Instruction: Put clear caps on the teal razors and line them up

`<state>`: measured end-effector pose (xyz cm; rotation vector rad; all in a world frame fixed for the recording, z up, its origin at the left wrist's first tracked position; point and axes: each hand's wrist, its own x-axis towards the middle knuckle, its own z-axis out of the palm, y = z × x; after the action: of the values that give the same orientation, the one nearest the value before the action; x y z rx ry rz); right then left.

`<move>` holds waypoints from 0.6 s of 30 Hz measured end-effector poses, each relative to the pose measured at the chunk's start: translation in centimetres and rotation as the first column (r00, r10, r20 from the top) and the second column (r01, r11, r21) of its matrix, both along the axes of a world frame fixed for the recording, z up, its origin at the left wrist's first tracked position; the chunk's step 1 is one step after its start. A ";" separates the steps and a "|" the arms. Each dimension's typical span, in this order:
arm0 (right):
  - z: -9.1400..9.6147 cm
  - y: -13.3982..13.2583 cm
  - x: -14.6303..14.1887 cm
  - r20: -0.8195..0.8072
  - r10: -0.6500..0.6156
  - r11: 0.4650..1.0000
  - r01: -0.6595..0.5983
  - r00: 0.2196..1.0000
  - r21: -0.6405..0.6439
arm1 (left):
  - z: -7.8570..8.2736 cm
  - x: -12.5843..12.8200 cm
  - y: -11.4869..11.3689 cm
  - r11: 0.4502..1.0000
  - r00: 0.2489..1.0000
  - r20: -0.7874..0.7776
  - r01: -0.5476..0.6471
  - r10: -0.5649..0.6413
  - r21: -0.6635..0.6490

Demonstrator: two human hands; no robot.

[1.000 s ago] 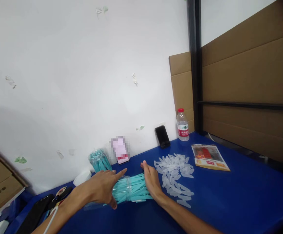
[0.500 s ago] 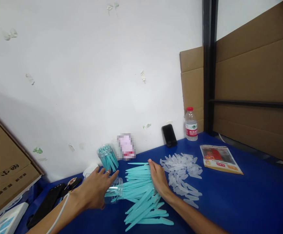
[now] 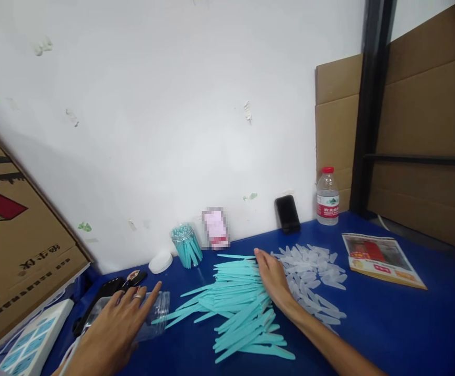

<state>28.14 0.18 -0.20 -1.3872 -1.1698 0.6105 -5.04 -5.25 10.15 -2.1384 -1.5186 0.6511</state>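
Observation:
My left hand point(image 3: 119, 318) grips a clear plastic jar point(image 3: 154, 318) lying on its side, fingers stretched over the top. The jar's mouth faces right, around the tips of a few teal sticks. A heap of flat, tapered teal plastic sticks point(image 3: 235, 292) spreads over the blue table in front of me. Against the heap's right side rests my right hand point(image 3: 272, 277), flat with fingers extended and touching the stick ends. Just beyond it lies a pile of translucent white tapered pieces point(image 3: 313, 271).
Along the wall stand a filled jar of teal sticks point(image 3: 187, 248), a phone-like pink item point(image 3: 216, 228), a black device point(image 3: 288, 214) and a water bottle point(image 3: 328, 198). A white lid point(image 3: 160, 262) is at left. At right lies a printed packet point(image 3: 384, 261); at far left, a cardboard box point(image 3: 27, 245).
My left hand has drawn the clear jar leftward, off most of the teal sticks, which now lie exposed. My right hand stays against the heap. The camera view has shifted left.

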 end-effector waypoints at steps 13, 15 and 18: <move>2.7 -0.5 2.0 -0.065 -0.023 0.984 0.034 0.998 0.177 | -0.3 -4.5 -0.3 0.982 0.571 0.820 -0.175 0.046 0.067; 3.4 -1.4 1.2 -0.061 0.155 0.981 -0.146 0.986 0.129 | -1.0 -1.5 0.7 0.979 0.367 0.930 -0.187 0.000 0.074; 4.6 -3.0 -1.4 -0.059 0.533 0.841 -0.537 0.844 -0.074 | -1.5 4.6 2.3 0.997 -0.006 1.000 -0.076 -0.010 0.009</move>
<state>26.73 -2.86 4.38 -1.1054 -1.5306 1.0901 -0.48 -2.98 8.65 -2.5353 -2.0756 -1.4432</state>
